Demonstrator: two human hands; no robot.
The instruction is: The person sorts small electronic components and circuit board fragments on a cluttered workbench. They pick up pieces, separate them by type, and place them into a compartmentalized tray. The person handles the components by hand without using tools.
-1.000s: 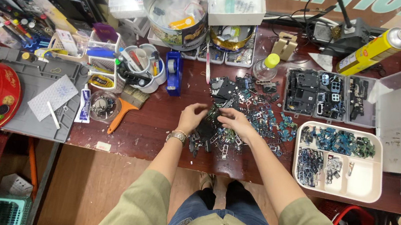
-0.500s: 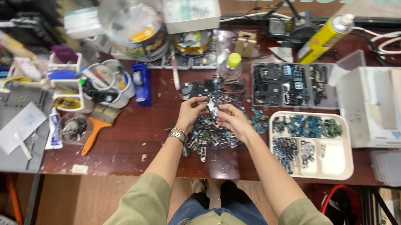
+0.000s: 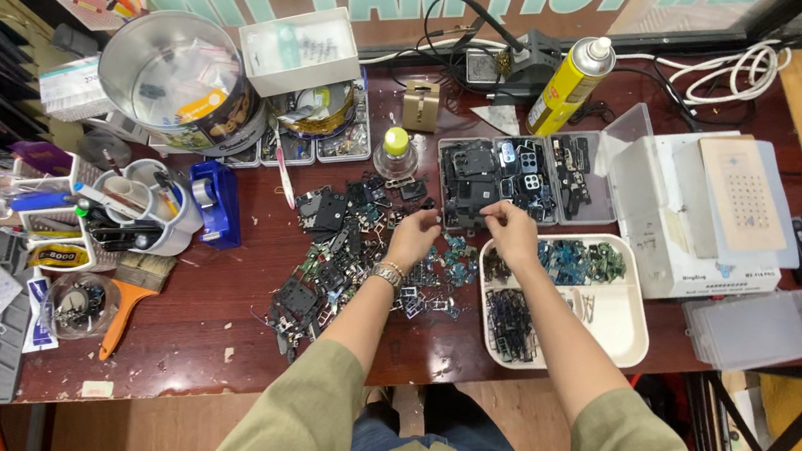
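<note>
both hands pinch one small dark part [image 3: 463,214] between them, left hand [image 3: 412,239] and right hand [image 3: 513,230] closed on its ends. its long axis runs left-right, above the white tray's [image 3: 626,327] far left corner.

We see a dark red-brown table [image 3: 197,333], a yellow spray can [image 3: 569,78] with a white cap at upper centre, a white tray [image 3: 617,316], a blue tape dispenser [image 3: 219,203], olive-green sleeves [image 3: 298,425] below, and an orange-handled brush [image 3: 134,291] at lower left.

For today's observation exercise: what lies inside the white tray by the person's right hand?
The white tray holds bluish circuit pieces and dark frame parts. The right forearm covers some of it.
</note>
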